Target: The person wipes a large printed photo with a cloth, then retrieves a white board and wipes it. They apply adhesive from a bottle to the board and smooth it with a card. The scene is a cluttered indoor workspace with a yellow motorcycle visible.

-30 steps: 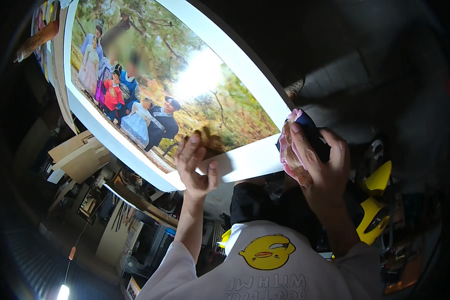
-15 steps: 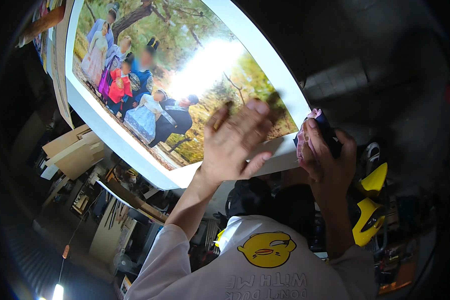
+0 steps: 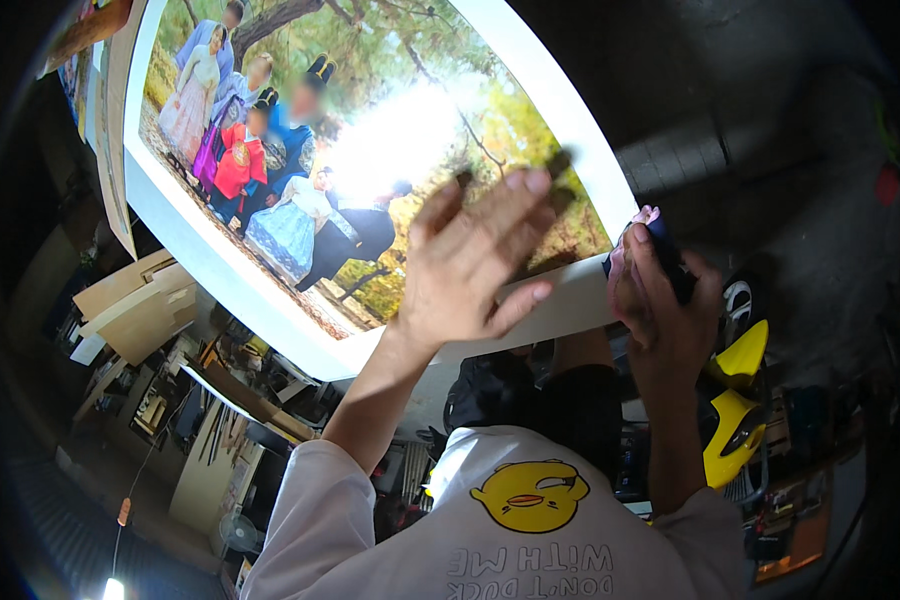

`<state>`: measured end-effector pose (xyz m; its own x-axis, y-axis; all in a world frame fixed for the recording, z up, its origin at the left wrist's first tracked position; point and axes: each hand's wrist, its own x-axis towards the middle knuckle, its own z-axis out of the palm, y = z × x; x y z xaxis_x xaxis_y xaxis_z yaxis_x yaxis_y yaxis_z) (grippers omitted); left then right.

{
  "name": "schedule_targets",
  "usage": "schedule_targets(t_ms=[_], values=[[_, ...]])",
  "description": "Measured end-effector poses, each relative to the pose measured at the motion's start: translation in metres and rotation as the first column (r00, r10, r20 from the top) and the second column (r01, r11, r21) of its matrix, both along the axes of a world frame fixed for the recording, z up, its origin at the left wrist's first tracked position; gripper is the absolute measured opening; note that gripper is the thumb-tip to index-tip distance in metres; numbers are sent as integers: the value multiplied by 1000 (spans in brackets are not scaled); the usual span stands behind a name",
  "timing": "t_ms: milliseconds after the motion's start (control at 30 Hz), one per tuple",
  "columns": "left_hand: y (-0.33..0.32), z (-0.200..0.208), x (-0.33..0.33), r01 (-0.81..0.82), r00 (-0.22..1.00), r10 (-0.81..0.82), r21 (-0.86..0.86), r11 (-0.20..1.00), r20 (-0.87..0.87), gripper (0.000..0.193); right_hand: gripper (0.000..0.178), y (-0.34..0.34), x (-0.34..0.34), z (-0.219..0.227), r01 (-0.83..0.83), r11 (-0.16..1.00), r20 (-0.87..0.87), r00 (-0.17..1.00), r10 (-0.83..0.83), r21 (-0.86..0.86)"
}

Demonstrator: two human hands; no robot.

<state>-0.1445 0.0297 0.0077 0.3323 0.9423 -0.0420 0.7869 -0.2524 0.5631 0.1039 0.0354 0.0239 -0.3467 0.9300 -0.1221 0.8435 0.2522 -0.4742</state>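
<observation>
A large photo print [image 3: 390, 60] with a white border shows a group in colourful traditional dress among trees; strong glare covers its middle. My left hand [image 3: 475, 262], fingers spread and slightly blurred, hovers over or rests on its near right part; contact cannot be made out. At the right corner of the print, my right hand [image 3: 667, 305] is closed around a bunched pink and dark cloth [image 3: 622, 265]. That cloth lies against the border's edge, and part of it is hidden by my fingers.
Boards [image 3: 140, 310] lean at the left beneath the print's edge. Lower left are a shelf of wood strips [image 3: 210, 450], a fan [image 3: 238, 530] and a hanging lamp [image 3: 114, 588]. Yellow, shiny curved parts [image 3: 738, 440] stand right of my right arm. Dark floor extends beyond the print's right side.
The view has shifted a little, with the print's right corner now farther right. My right hand and the cloth sit slightly farther right and up, and my left fingertips reach slightly higher.
</observation>
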Motion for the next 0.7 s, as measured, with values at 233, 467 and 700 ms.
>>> schedule_targets(t_ms=[233,467,700], values=[[-30,1,-2,87,991,-82,-44,995,101,67,40,-6,-4,3,149,981,-44,987,-156,-126],[12,3,1,-66,998,66,3,998,15,64,49,-4,-2,-2,19,1000,-39,999,-20,-20],[-114,18,-15,93,974,-78,-62,994,211,38,50,-4,-2,-2,193,975,-129,970,-207,-112]])
